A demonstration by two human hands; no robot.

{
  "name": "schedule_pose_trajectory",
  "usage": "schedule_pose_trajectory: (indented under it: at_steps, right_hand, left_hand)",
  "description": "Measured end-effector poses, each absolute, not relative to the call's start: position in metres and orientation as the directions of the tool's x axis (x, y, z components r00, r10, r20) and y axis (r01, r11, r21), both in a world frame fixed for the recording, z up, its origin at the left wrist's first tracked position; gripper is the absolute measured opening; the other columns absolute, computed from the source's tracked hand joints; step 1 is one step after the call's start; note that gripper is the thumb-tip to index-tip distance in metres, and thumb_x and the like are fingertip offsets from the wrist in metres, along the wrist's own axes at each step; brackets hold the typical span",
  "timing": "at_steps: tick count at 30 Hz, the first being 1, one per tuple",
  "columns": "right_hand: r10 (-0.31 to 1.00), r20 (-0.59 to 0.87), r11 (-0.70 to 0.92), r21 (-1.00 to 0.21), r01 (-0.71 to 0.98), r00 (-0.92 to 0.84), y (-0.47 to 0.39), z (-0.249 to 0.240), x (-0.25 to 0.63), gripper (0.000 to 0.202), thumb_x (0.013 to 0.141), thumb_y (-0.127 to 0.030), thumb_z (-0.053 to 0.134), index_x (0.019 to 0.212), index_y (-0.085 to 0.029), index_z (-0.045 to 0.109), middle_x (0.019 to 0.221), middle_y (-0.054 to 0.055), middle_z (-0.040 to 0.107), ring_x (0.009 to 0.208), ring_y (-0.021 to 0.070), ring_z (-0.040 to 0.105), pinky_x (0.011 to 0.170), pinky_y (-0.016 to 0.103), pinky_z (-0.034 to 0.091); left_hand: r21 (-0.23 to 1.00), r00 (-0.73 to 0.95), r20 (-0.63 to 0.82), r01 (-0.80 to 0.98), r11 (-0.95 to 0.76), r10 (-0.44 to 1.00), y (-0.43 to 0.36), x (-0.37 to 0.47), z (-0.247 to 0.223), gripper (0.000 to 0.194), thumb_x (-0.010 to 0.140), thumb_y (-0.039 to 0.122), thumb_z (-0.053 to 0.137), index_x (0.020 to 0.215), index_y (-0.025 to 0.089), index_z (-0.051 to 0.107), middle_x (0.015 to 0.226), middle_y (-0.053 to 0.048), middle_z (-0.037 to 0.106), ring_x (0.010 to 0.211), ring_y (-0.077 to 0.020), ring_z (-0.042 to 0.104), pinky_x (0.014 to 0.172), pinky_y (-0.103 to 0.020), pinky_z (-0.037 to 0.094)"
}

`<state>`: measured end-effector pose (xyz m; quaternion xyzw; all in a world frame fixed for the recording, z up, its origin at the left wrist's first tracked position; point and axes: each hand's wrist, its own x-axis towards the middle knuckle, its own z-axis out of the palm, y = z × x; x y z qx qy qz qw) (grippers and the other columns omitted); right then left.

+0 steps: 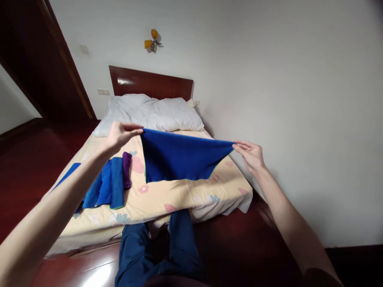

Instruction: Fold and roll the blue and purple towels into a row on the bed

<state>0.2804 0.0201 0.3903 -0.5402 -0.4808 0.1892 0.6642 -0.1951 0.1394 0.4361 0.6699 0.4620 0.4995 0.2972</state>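
A blue towel (179, 157) with green edging hangs stretched between my two hands above the bed. My left hand (122, 133) pinches its upper left corner between thumb and fingers. At the upper right corner, my right hand (249, 154) holds it in the same kind of pinch, a little lower than the left. The towel's lower edge hangs free and its right side slants inward. Below my left forearm, several rolled or folded blue cloths (117, 181) lie side by side on the bed, with a purple cloth (127, 169) at their right end.
The bed (143, 201) has a cream flowered sheet, grey-white pillows (155, 111) and a dark wooden headboard (152, 81). A white wall (299, 99) runs along the right. My legs (155, 251) are against the bed's near edge, over a dark red floor (233, 243).
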Motion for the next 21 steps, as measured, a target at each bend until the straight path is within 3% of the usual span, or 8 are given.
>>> schedule_pose_trajectory:
  at_steps: [5, 12, 15, 21]
  right_hand:
    - [0.867, 0.223, 0.133, -0.966, 0.222, 0.447, -0.036, 0.353, 0.27, 0.059, 0.049, -0.051, 0.098, 0.092, -0.015, 0.08, 0.094, 0.017, 0.079, 0.083, 0.025, 0.075, 0.075, 0.036, 0.061]
    - [0.914, 0.063, -0.044, -0.966, 0.253, 0.401, -0.069, 0.332, 0.268, 0.05, 0.046, -0.05, 0.099, 0.084, -0.021, 0.083, 0.091, 0.019, 0.078, 0.083, 0.0294, 0.076, 0.071, 0.037, 0.062]
    - [0.933, 0.044, -0.05, -0.967, 0.25, 0.358, -0.053, 0.323, 0.272, 0.049, 0.048, -0.048, 0.099, 0.086, -0.022, 0.083, 0.094, 0.019, 0.078, 0.086, 0.0293, 0.076, 0.073, 0.038, 0.062]
    - [0.95, 0.033, -0.022, -0.985, 0.171, 0.309, 0.034, 0.293, 0.264, 0.057, 0.046, -0.044, 0.099, 0.091, -0.013, 0.082, 0.095, 0.019, 0.079, 0.079, 0.0234, 0.074, 0.068, 0.033, 0.058]
  left_hand:
    - [0.925, 0.162, 0.163, 0.319, -0.208, 0.973, 0.082, -0.231, 0.384, 0.042, 0.053, 0.056, 0.088, 0.08, 0.025, 0.083, 0.088, -0.007, 0.079, 0.091, -0.0308, 0.074, 0.089, -0.042, 0.06]
    - [0.952, 0.217, -0.156, 0.295, 0.088, 0.964, 0.039, -0.262, 0.331, 0.04, 0.051, 0.051, 0.09, 0.081, 0.026, 0.083, 0.084, -0.007, 0.079, 0.083, -0.0283, 0.075, 0.08, -0.041, 0.062]
    - [0.953, 0.215, -0.173, 0.285, 0.108, 0.961, 0.047, -0.264, 0.325, 0.039, 0.053, 0.047, 0.09, 0.084, 0.025, 0.083, 0.085, -0.007, 0.079, 0.083, -0.0271, 0.075, 0.08, -0.04, 0.062]
    - [0.959, 0.11, -0.064, 0.283, 0.03, 0.992, 0.111, -0.242, 0.308, 0.033, 0.056, 0.038, 0.089, 0.081, 0.018, 0.08, 0.079, -0.007, 0.077, 0.076, -0.0218, 0.072, 0.077, -0.034, 0.059]
